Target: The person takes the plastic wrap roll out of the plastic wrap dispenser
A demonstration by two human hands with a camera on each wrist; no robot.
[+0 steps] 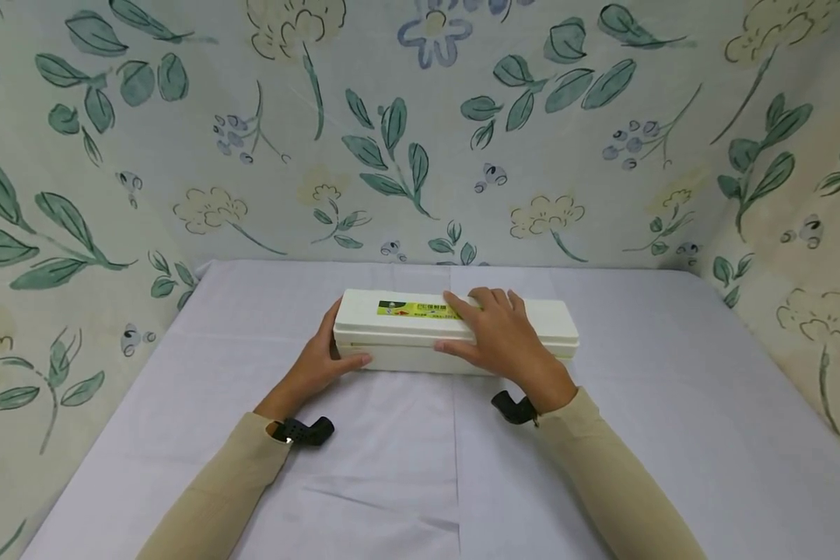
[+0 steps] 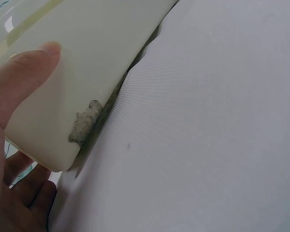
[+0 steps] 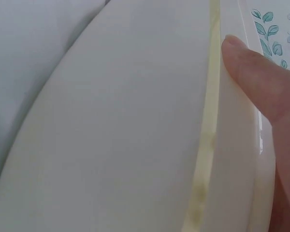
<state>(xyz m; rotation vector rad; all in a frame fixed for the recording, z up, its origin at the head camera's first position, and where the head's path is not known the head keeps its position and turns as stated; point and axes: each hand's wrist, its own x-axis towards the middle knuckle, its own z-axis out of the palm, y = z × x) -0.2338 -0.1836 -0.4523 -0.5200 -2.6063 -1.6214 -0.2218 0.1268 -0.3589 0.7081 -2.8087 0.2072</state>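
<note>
A long white cling film box [image 1: 399, 356] lies crosswise on the table, its lid down and a yellow-green label [image 1: 413, 309] on top. At its left end my left hand [image 1: 318, 359] grips the corner, thumb on the front face and the other fingers round the end. My right hand [image 1: 500, 334] holds the lid [image 1: 549, 317] right of the middle, fingers spread over the top and thumb [image 3: 246, 63] against the lid's front edge. A yellowish strip [image 3: 206, 140] runs below that edge. In the left wrist view a rough greyish patch [image 2: 84, 123] marks the lower front corner.
White cloth [image 1: 385, 474] with fold lines covers the table. Floral fabric [image 1: 420, 155] hangs behind it and on both sides. Black wrist cameras, such as the left one [image 1: 308, 432], stick out from both beige sleeves.
</note>
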